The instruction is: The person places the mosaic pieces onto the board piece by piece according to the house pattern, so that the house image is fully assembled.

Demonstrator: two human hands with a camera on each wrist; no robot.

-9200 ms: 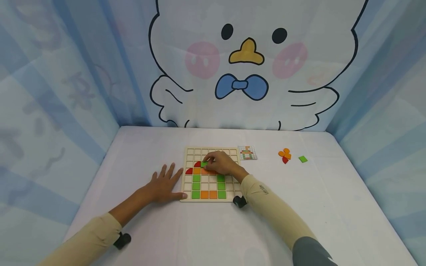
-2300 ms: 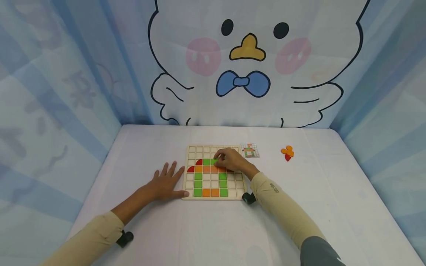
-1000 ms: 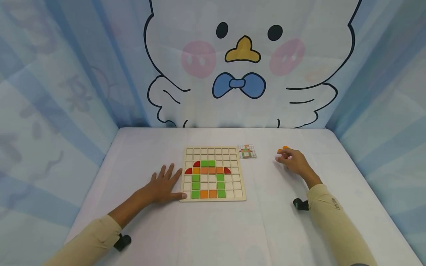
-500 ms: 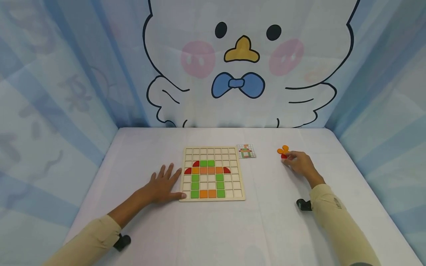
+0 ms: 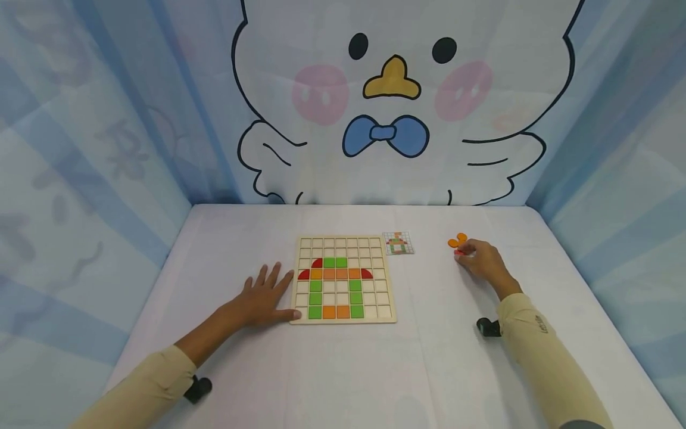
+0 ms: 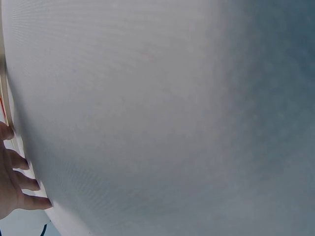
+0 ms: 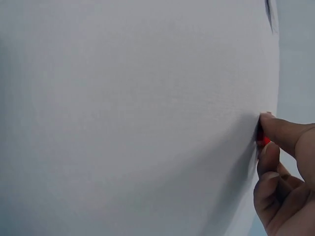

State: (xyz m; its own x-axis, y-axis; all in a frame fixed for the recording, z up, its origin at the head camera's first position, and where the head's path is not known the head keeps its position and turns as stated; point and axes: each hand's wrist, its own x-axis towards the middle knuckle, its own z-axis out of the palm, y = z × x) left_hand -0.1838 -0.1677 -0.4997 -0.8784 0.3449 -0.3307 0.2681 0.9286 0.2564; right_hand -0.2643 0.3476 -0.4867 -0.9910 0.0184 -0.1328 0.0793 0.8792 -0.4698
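In the head view my left hand (image 5: pixel 264 301) lies spread at the left edge of a wooden grid board (image 5: pixel 382 298), thumb and fingertip touching it. Set in the board's cells are green, orange and red tiles, among them two green squares (image 5: pixel 334 262) beside a red quarter-round tile (image 5: pixel 318 263). Far to the right my right hand (image 5: pixel 486 262) pinches another red quarter-round tile (image 7: pixel 265 140) between thumb and finger, largely hidden in the head view. Just beyond its fingertips are several loose orange pieces (image 5: pixel 452 243), partly covered by the hand.
A small pattern card (image 5: pixel 399 243) lies at the board's upper right corner. White cloth (image 5: pixel 343 375) covers the table, and a printed curtain (image 5: pixel 396 179) stands along its back edge. A black wrist camera (image 5: pixel 488 327) hangs under my right forearm.
The second green square now sits in the board, and the lone green tile at far right is gone. My right hand moved right to the loose pieces and took a red tile. The left hand stayed.
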